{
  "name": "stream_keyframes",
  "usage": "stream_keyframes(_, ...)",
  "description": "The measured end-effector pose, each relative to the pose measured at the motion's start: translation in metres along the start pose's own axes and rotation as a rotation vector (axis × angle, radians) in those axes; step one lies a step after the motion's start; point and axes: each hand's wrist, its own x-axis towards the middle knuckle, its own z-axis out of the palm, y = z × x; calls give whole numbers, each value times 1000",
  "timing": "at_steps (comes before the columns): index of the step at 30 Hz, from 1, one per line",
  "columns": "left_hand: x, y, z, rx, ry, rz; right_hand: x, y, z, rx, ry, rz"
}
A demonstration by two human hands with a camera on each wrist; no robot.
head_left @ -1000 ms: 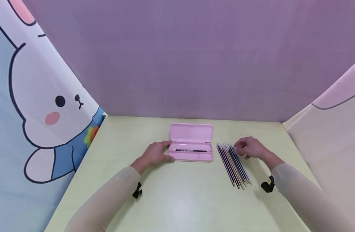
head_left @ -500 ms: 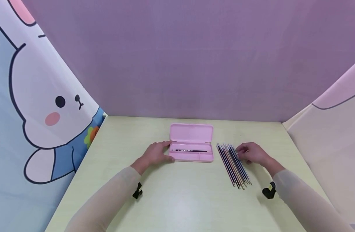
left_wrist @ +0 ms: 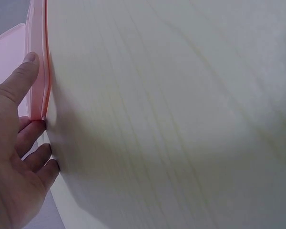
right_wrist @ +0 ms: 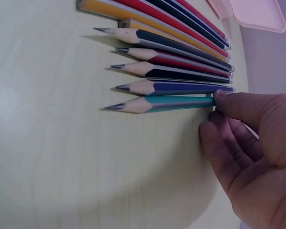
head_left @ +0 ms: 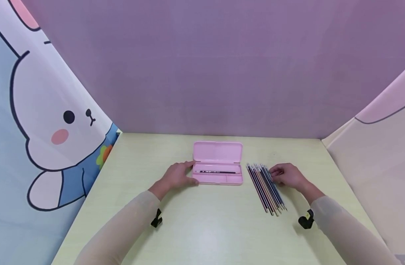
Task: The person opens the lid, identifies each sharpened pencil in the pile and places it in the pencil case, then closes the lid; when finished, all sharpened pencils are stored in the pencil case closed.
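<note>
A pink pencil case lies with its lid raised on the table; one dark pencil rests in its long compartment. My left hand holds the case's left end, thumb on the front wall and index finger by the corner. To the right of the case lies a row of several pencils. At that row's right side, my right hand pinches the far end of a teal pencil between thumb and fingers. The teal pencil's sharpened tip points toward the near side.
The pale wooden table runs back to a purple cloth wall. A rabbit-printed cloth borders the left side, and a pale cloth stands on the right. Unsharpened yellow pencils lie among the sharpened ones.
My right hand has come down and slightly nearer, onto the end of the pencil at the row's right side. The left hand and the case stay in place.
</note>
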Motion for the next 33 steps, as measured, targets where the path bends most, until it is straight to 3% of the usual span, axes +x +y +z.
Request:
stream_keyframes(18, -10, -5, -1, 3, -6, 23, -15, -20, 16, -97, 73, 120)
stream_keyframes(27, -9, -7, 0, 2, 3, 27, -12, -8, 11, 33, 86, 136)
stream_keyframes(33, -8, -9, 2, 2, -1, 20, -11, -5, 5, 146, 65, 81)
